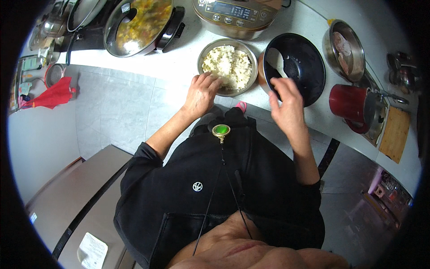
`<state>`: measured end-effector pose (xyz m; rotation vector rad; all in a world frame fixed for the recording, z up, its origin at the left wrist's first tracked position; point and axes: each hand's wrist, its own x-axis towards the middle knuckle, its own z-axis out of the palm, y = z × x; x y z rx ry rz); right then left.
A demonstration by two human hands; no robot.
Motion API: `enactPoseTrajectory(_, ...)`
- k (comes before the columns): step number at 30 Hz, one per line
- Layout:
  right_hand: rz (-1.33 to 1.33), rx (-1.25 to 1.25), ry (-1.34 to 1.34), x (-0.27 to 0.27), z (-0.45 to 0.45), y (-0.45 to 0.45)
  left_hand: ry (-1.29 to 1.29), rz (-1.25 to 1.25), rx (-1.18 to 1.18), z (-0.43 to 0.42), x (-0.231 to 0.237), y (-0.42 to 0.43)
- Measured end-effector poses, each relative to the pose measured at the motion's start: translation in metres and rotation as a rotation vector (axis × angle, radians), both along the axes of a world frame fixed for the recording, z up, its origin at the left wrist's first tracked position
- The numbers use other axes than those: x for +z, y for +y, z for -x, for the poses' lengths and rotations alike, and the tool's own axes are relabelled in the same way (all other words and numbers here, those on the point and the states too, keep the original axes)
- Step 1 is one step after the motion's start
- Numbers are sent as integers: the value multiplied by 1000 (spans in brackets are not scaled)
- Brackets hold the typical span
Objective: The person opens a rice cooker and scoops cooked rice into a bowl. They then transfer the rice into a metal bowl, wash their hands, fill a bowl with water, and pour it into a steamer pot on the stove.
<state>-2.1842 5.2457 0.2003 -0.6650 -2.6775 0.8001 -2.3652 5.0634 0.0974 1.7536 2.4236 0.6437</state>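
Note:
A round steel bowl (253, 55) of cooked rice (231, 65) flecked with green bits lies before me on the counter. The fingers of my left hand (203, 94) reach over its near left rim beside the rice; whether they grip the rim is unclear. To the right is a dark inner cooking pot (304, 74) with a few grains of rice in it. A white rice paddle (276, 60) leans inside that pot. My right hand (287, 104), slightly blurred, hovers by the pot's near rim and the paddle's handle end, fingers apart, holding nothing visible.
A rice cooker (235, 25) stands behind the bowl. At left is a glass-lidded electric pan (139, 30) of yellow food. To the right are a steel basin (357, 50) with raw meat, a red pot (347, 102) and a wooden cutting board (396, 134).

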Motion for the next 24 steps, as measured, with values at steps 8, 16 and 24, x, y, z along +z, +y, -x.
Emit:
enactPoseTrajectory(8, 369, 152, -39, -53, 11, -39, -1237, -133, 426, 35, -1, 32)
enactPoseTrajectory(16, 539, 18, -117, -89, 3, -44, -328, -139, 314, 49, -26, 13)
enactPoseTrajectory(24, 713, -61, -146, -105, 4, -51, -386, -374, 264, 45, -25, 8)
